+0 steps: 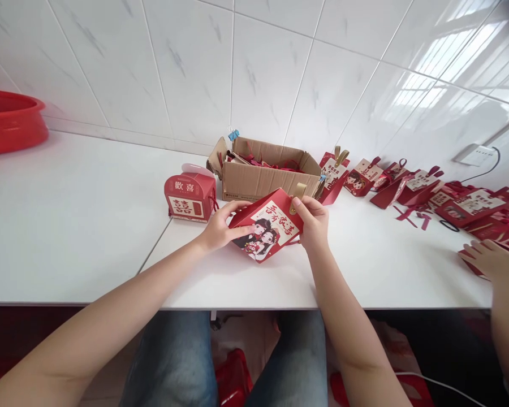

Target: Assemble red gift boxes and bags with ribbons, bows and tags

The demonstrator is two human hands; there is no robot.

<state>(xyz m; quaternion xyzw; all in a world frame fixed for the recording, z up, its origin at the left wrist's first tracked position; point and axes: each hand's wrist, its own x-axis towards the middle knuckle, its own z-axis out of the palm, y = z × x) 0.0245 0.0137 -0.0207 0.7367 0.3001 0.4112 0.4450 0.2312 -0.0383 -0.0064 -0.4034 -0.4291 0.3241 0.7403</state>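
Note:
A red gift box with a cartoon couple on its face (265,232) is tilted in the air over the white table, held between both hands. My left hand (224,227) grips its left side, thumb across the front. My right hand (311,217) pinches the top right corner beside a gold strap (300,192). Just left of my left hand, a red box with a rounded top (187,195) stands on the table, red cord at its side. Behind the held box is an open cardboard box (263,180) with red ribbons inside.
Several red gift boxes (413,186) line the wall at the right, with ribbon scraps (413,216) before them. Another person's hand (492,257) rests on a red piece at the far right. A red basin (12,124) sits at the far left. The white table's (89,226) front edge runs below my forearms.

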